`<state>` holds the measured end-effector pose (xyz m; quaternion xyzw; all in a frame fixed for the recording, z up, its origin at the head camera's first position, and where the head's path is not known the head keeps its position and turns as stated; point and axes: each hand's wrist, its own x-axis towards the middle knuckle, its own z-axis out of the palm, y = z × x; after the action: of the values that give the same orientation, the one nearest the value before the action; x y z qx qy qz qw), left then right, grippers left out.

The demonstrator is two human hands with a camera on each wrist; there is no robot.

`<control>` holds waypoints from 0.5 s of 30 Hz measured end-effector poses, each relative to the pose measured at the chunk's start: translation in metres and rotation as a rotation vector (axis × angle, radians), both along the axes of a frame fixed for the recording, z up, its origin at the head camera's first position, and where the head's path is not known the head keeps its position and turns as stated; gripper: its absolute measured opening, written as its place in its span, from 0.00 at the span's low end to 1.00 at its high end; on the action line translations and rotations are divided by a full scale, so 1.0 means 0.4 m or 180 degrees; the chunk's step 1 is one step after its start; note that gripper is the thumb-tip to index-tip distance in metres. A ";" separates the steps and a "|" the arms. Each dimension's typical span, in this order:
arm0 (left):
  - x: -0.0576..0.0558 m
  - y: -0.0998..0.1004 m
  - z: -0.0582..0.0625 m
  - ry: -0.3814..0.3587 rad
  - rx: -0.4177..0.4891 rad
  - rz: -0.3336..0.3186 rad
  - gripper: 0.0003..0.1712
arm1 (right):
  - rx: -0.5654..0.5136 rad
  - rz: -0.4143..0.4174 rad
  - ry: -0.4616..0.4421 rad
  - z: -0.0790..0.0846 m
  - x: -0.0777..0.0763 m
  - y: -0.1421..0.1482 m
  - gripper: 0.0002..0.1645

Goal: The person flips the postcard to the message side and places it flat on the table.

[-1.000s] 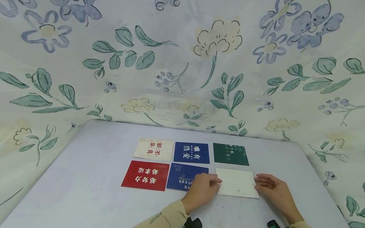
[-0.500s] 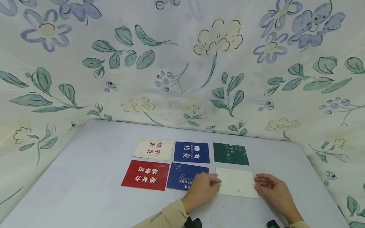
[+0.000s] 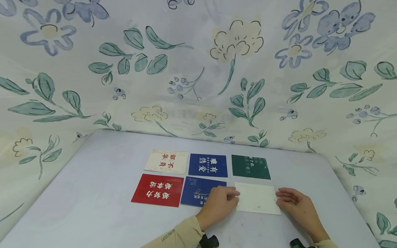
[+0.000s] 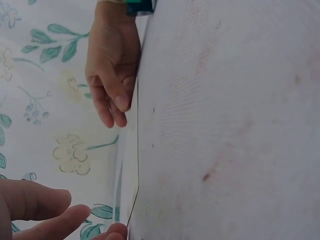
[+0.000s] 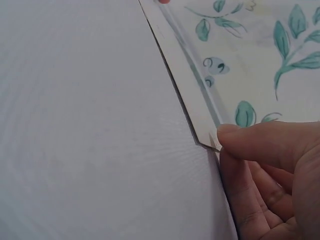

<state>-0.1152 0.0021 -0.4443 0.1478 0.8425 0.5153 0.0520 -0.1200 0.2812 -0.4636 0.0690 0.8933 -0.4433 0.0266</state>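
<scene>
Right hand (image 3: 297, 206): at the right edge of the blank cream card (image 3: 257, 198); thumb and forefinger close on that edge near a corner, in what the right wrist view shows as a light pinch.

Left hand (image 3: 218, 203): at the card's left edge, fingertips touching it; whether they pinch or merely rest there cannot be told.

Blank cream card, one: between the two hands, on the worktop (image 3: 93, 206); a dark line under its edge may be shadow or a slight lift. Faint small marks near its near edge, unreadable. The opposed contact presumably steadies it and keeps its edges square to its neighbours; the light touch at the margins would leave the face uncovered and the thin stock unbent.

Near blue card (image 3: 193, 189): just left of the blank card, partly covered by the left hand.

Green card (image 3: 251, 167): just beyond the blank card, a narrow gap between.

Far blue card (image 3: 207, 165): beyond and left of the blank card.

Red card (image 3: 157, 190): well left of the blank card, same row.

Cream card with red characters (image 3: 166, 161): well left and beyond. The spacing suggests two deliberate rows of three.

Floral cloth (image 3: 198, 69): backdrop, well beyond the blank card.
</scene>
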 end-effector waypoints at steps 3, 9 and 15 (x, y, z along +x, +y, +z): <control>-0.001 -0.002 0.002 0.0025 0.0004 0.0002 0.12 | -0.0029 0.0005 0.0018 -0.001 0.001 0.002 0.31; -0.002 -0.007 0.006 0.0066 0.0037 0.0043 0.13 | -0.0096 0.0012 0.0054 -0.007 0.001 0.006 0.29; -0.004 -0.010 0.012 0.0113 0.0092 0.0057 0.12 | -0.0200 -0.0003 0.0134 -0.004 0.003 0.003 0.28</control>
<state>-0.1167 -0.0019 -0.4394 0.1500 0.8371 0.5252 0.0302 -0.1186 0.2825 -0.4650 0.0593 0.8793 -0.4725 0.0098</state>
